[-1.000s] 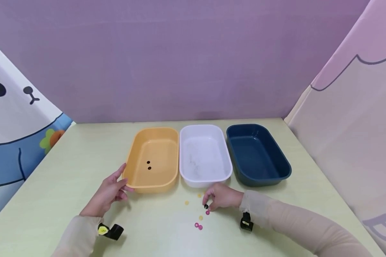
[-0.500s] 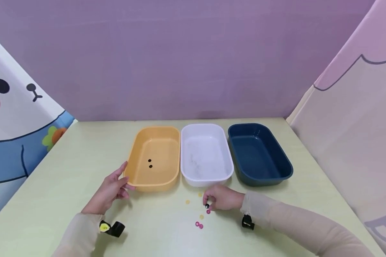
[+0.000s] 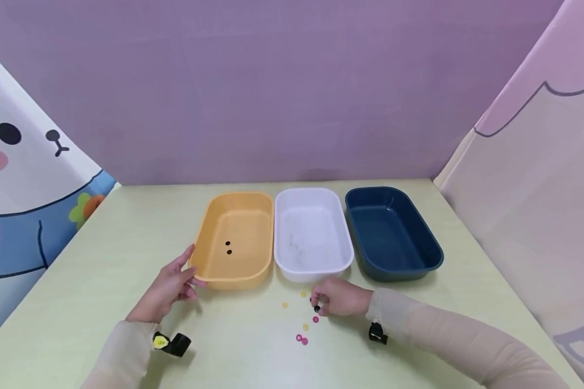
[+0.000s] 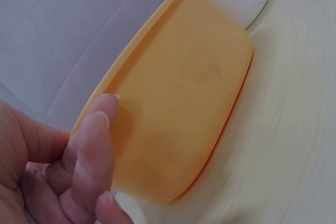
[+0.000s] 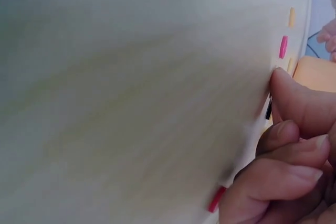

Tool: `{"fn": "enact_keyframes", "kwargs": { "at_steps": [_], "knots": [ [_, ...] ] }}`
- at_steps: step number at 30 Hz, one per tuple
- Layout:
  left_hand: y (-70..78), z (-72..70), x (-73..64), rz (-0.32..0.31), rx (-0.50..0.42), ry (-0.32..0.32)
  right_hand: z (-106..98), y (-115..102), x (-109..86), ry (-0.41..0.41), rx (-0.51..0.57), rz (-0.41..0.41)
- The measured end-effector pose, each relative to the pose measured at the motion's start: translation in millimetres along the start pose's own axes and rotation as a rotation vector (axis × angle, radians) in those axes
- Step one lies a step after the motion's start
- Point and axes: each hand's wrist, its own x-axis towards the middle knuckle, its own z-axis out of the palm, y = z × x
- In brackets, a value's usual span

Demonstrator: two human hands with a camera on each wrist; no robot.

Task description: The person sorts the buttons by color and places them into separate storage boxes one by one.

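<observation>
My left hand (image 3: 169, 286) grips the near-left corner of an orange plastic tub (image 3: 238, 282), its thumb at the rim and several fingers against the outer wall in the left wrist view. Two small black buttons (image 3: 229, 252) lie in that tub. Just in front of the white tub (image 3: 313, 273), my right hand (image 3: 342, 296) is low at the tabletop, thumb and curled fingers around another small black button (image 3: 317, 309). A further black piece (image 3: 311, 300) peeks out beside the index finger. In the right wrist view, a black button (image 5: 269, 109) shows at the thumb.
Pink buttons (image 3: 304, 341) and yellow buttons (image 3: 284, 305) are scattered on the pale table near my right hand. A dark blue tub (image 3: 394, 274) stands right of the white one. A purple cloth (image 3: 292, 97) hangs behind.
The black button at my right fingertips has shifted slightly away from the pink one below it. A second black piece now shows by the index finger. My left hand keeps its hold.
</observation>
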Motion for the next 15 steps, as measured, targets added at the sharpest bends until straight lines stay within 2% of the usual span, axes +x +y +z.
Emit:
{"fn": "enact_keyframes", "kwargs": {
  "at_steps": [4,10,15],
  "knots": [
    [1.5,-1.6,0.1,0.009,-0.007,0.002,-2,1,1.0,0.015,-0.005,-0.003],
    [-4.8,2.7,-3.1,0.01,-0.009,0.003,1,-2,-7.2,0.019,0.029,0.058],
    [-1.1,1.9,-4.2,0.016,0.019,0.008,-7,-6,-10.1,0.056,0.076,0.041]
  ]
}}
